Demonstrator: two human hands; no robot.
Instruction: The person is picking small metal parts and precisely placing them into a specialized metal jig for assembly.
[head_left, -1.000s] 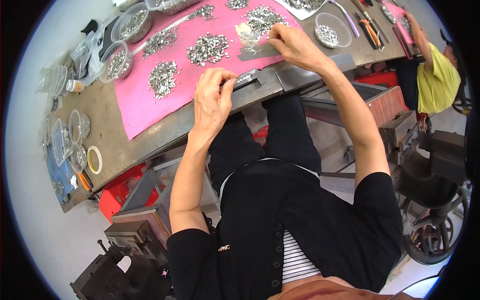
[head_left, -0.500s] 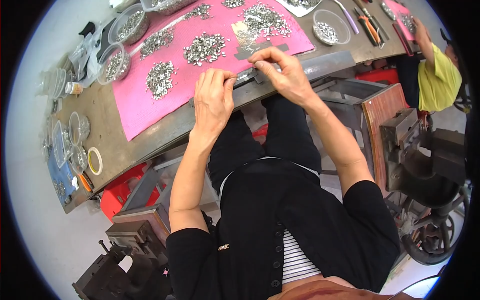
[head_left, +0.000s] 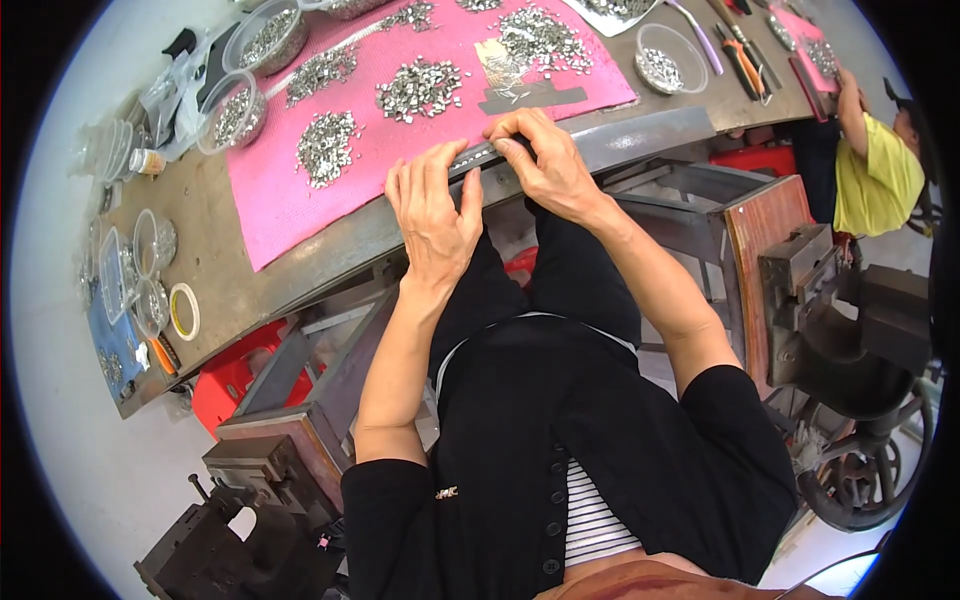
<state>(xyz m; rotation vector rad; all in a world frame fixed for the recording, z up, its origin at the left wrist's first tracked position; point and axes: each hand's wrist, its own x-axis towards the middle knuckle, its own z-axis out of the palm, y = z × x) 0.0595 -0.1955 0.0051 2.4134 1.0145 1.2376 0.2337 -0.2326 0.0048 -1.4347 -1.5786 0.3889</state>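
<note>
A narrow dark metal bar (head_left: 476, 157) with a row of small shiny bits along it lies at the bench's near edge, between my hands. My left hand (head_left: 432, 215) is at its left end, fingers over the far side and thumb on the near side. My right hand (head_left: 553, 168) curls its fingers and thumb around the right end. On the pink mat (head_left: 275, 220) beyond are several heaps of small silvery metal pieces (head_left: 420, 87). Thin pins (head_left: 508, 75) lie on a tan patch beside a flat grey strip (head_left: 532, 100). My fingers partly hide the bar.
Clear plastic tubs (head_left: 232, 115) of metal pieces stand left; another tub (head_left: 668, 62) is at right, near orange-handled pliers (head_left: 742, 65). A tape roll (head_left: 185, 310) lies on the bench's left. Bench vises (head_left: 265, 500) flank me. A person in yellow (head_left: 880, 175) works far right.
My right hand has come down and left onto the bar. My left fingers and thumb have moved apart from their pinch. The view has shifted slightly.
</note>
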